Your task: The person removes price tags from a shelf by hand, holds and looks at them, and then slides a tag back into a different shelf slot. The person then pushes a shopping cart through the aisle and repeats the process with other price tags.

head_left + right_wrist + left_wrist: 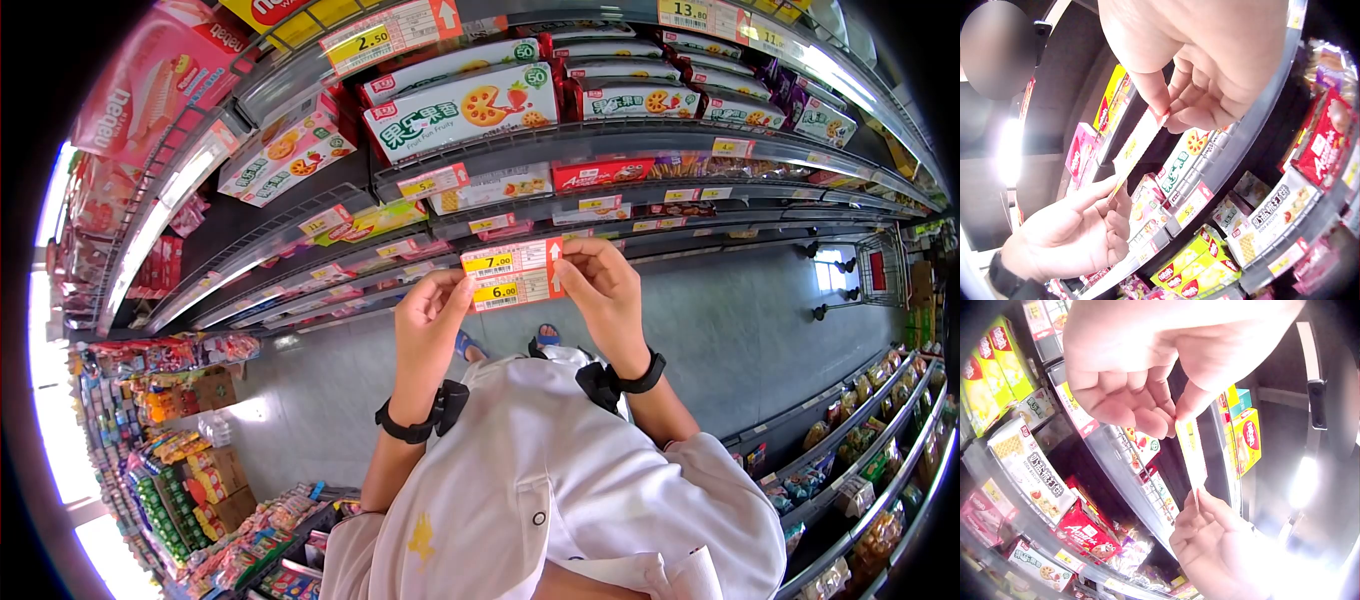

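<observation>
Between both hands, in front of the body, are two price tags [514, 274], one above the other, reading 7.00 and 6.00 on yellow patches with red arrows at the right side. My left hand [430, 312] pinches their left edge between thumb and fingers. At the opposite edge, the right hand [607, 297] pinches with thumb and curled fingers. Seen from the left wrist, the price tags [1191, 453] stand nearly edge-on, stretched between the two hands. The right wrist view also has the price tags [1137, 144] edge-on, pinched at both ends.
Shelves of boxed biscuits [475, 108] rise ahead, with price tags along the shelf rails [440, 180]. At the right stands a shopping cart [880, 275]. Lower racks of packaged food [860, 440] lie on the right, and stacked snack goods [190, 480] on the left. Grey floor [740, 330] runs between.
</observation>
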`<state>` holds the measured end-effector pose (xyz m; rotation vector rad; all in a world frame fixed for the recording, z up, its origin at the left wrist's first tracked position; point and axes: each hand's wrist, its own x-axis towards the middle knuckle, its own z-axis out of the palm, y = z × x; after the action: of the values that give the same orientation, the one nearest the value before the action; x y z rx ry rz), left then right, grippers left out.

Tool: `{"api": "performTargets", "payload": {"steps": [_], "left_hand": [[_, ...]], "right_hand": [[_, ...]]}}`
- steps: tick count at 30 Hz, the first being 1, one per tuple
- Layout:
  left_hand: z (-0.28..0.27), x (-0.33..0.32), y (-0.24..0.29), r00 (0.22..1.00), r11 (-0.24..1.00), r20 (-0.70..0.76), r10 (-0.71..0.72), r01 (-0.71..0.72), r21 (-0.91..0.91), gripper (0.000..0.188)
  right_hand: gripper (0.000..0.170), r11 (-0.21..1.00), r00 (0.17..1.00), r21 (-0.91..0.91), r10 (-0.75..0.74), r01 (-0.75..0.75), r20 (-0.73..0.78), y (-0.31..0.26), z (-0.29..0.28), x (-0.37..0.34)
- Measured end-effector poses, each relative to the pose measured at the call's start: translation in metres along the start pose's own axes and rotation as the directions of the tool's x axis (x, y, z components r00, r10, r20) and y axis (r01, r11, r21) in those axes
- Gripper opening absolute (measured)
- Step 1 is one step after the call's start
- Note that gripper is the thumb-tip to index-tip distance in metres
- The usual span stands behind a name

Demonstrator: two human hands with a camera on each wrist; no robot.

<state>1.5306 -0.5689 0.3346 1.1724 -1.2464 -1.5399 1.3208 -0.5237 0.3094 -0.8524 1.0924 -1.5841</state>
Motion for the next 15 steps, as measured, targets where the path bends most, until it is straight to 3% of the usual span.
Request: {"api": "performTargets", "payload": {"steps": [15], "left_hand": [[-0.0049,0.0012,-0.0033,1.0,1.0,0.019,0.019,-0.019,0.006,0.019]], "right_hand": [[0.02,1.0,1.0,0.01,0.003,-0.002,-0.014,-0.001,0.0005,0.0007]]}}
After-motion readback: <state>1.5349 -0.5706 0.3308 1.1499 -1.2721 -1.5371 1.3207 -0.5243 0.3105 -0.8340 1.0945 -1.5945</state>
